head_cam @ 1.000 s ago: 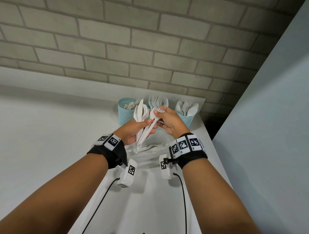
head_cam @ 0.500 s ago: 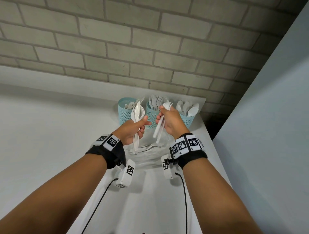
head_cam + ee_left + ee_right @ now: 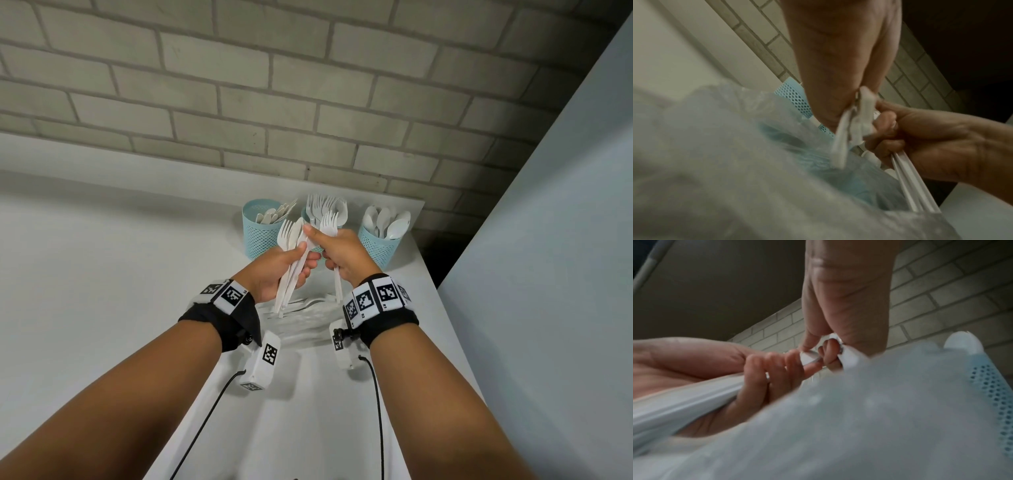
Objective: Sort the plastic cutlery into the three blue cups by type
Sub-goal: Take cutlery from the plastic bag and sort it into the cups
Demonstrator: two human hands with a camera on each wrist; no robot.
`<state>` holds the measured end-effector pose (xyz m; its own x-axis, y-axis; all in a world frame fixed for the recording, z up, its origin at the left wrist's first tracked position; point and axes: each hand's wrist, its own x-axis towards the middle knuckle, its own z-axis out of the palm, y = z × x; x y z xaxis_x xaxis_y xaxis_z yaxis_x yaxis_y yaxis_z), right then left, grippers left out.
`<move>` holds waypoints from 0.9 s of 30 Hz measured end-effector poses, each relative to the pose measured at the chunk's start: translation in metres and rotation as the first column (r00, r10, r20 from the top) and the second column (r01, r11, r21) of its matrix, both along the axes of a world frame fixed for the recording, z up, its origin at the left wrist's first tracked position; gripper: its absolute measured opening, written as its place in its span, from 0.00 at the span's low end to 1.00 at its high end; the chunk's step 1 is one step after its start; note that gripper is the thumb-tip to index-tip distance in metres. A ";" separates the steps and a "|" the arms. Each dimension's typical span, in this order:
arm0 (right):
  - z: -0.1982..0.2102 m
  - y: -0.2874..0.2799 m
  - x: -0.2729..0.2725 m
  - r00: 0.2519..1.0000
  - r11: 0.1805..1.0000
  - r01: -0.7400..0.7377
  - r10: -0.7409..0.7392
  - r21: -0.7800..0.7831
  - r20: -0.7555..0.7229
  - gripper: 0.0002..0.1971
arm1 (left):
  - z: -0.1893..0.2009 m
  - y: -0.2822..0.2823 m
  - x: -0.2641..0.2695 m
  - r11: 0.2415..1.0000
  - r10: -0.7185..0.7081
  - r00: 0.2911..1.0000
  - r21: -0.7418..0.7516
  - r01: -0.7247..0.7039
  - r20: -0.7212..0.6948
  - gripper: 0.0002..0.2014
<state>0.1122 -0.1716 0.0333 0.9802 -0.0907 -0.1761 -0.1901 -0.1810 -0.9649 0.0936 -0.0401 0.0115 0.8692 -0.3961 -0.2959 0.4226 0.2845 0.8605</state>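
Three blue mesh cups stand at the table's far end: the left cup [image 3: 260,236] holds knives, the middle cup [image 3: 303,216], mostly hidden behind my hands, holds forks, and the right cup [image 3: 378,246] holds spoons. My left hand [image 3: 303,258] grips an upright bundle of white cutlery [image 3: 289,240] with a fork head on top. My right hand [image 3: 320,245] holds white forks [image 3: 329,222] and pinches a piece of the left bundle. In the left wrist view the bundle [image 3: 855,116] is blurred between both hands. The right wrist view shows its handles [image 3: 684,402].
A clear plastic bag [image 3: 301,311] with more white cutlery lies on the white table [image 3: 102,274] under my hands. A brick wall [image 3: 308,102] rises behind the cups. A pale panel [image 3: 548,274] bounds the right side. The table's right edge runs close to the spoon cup.
Half a second ago my hands were apart, each holding cutlery. They have come back together, and my right thumb now lies on the left hand's bundle.
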 end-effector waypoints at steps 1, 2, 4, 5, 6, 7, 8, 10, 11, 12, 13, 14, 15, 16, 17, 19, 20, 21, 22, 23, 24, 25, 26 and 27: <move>0.000 0.001 0.001 1.000 1.000 0.021 -0.020 -0.012 0.023 0.10 | -0.002 -0.001 0.000 0.999 0.025 1.000 0.020 -0.026 0.018 0.16; 0.002 0.001 0.002 0.998 0.999 0.042 -0.041 -0.014 0.040 0.09 | -0.003 -0.001 0.001 0.998 0.045 0.998 0.038 -0.046 0.035 0.16; 0.003 0.000 0.005 0.995 0.996 0.087 -0.087 0.009 0.049 0.11 | -0.004 -0.002 0.001 0.996 0.062 0.997 0.064 -0.066 0.055 0.16; 0.004 0.000 0.008 0.992 0.992 0.114 -0.117 0.048 0.047 0.11 | -0.004 -0.003 0.001 0.995 0.064 0.996 0.077 -0.068 0.061 0.15; 0.006 0.000 0.011 0.988 0.984 0.144 -0.150 0.107 0.043 0.12 | -0.004 -0.004 0.001 0.994 0.063 0.996 0.090 -0.068 0.067 0.16; 0.009 0.000 0.014 0.982 0.967 0.173 -0.183 0.188 0.035 0.12 | -0.003 -0.005 0.000 0.992 0.062 0.995 0.102 -0.069 0.072 0.16; 0.014 0.000 0.018 0.976 0.940 0.195 -0.213 0.281 0.035 0.11 | -0.002 -0.006 0.000 0.991 0.064 0.995 0.112 -0.073 0.075 0.16; 0.024 -0.002 0.027 0.962 0.870 0.201 -0.262 0.449 0.076 0.11 | 0.000 -0.007 0.001 0.987 0.077 0.994 0.135 -0.086 0.073 0.16; 0.030 -0.003 0.034 0.950 0.846 0.203 -0.293 0.494 0.111 0.10 | 0.000 -0.007 0.002 0.985 0.087 0.994 0.146 -0.097 0.068 0.16; 0.036 -0.005 0.040 0.932 0.830 0.211 -0.331 0.516 0.151 0.08 | 0.001 -0.006 0.002 0.981 0.102 0.993 0.159 -0.111 0.062 0.16; 0.042 -0.007 0.046 0.906 0.818 0.225 -0.375 0.530 0.194 0.05 | 0.000 -0.006 0.003 0.976 0.119 0.991 0.177 -0.128 0.061 0.17; 0.048 -0.008 0.052 0.877 0.808 0.238 -0.418 0.540 0.238 0.03 | -0.001 -0.004 0.004 0.969 0.135 0.989 0.200 -0.146 0.065 0.17; 0.053 -0.009 0.058 0.844 0.801 0.254 -0.457 0.542 0.280 0.04 | -0.002 -0.003 0.005 0.962 0.146 0.987 0.221 -0.158 0.069 0.17; 0.057 -0.010 0.064 0.810 0.799 0.271 -0.490 0.536 0.321 0.06 | -0.003 -0.001 0.006 0.958 0.150 0.986 0.234 -0.163 0.073 0.17; 0.059 -0.010 0.070 0.778 0.805 0.286 -0.511 0.519 0.364 0.08 | -0.003 -0.001 0.008 0.957 0.146 0.986 0.240 -0.161 0.076 0.16; 0.058 -0.007 0.080 0.742 0.834 0.307 -0.512 0.459 0.434 0.08 | -0.004 -0.001 0.010 0.959 0.131 0.988 0.242 -0.146 0.077 0.16; 0.054 -0.005 0.084 0.737 0.849 0.317 -0.502 0.424 0.453 0.09 | -0.004 -0.001 0.011 0.960 0.126 0.989 0.241 -0.140 0.074 0.16; 0.049 -0.004 0.090 0.737 0.862 0.326 -0.489 0.388 0.467 0.10 | -0.004 -0.001 0.012 0.961 0.124 0.990 0.240 -0.137 0.070 0.16; 0.042 -0.002 0.095 0.744 0.876 0.332 -0.471 0.350 0.474 0.10 | -0.004 -0.001 0.013 0.961 0.123 0.990 0.241 -0.135 0.067 0.16; 0.034 -0.001 0.099 0.754 0.890 0.335 -0.450 0.309 0.478 0.10 | -0.004 -0.001 0.013 0.961 0.123 0.990 0.240 -0.135 0.066 0.16; 0.027 0.000 0.101 0.766 0.903 0.336 -0.428 0.269 0.479 0.09 | -0.004 -0.001 0.014 0.961 0.124 0.990 0.239 -0.136 0.066 0.16; 0.019 0.001 0.104 0.779 0.915 0.327 -0.404 0.238 0.480 0.08 | -0.004 -0.001 0.014 0.962 0.125 0.990 0.238 -0.137 0.065 0.16; 0.013 0.000 0.106 0.794 0.926 0.316 -0.376 0.204 0.477 0.06 | -0.005 -0.001 0.015 0.962 0.127 0.990 0.236 -0.138 0.062 0.16; 0.009 0.000 0.108 0.808 0.938 0.307 -0.347 0.163 0.475 0.04 | -0.005 -0.001 0.015 0.963 0.128 0.990 0.232 -0.137 0.055 0.16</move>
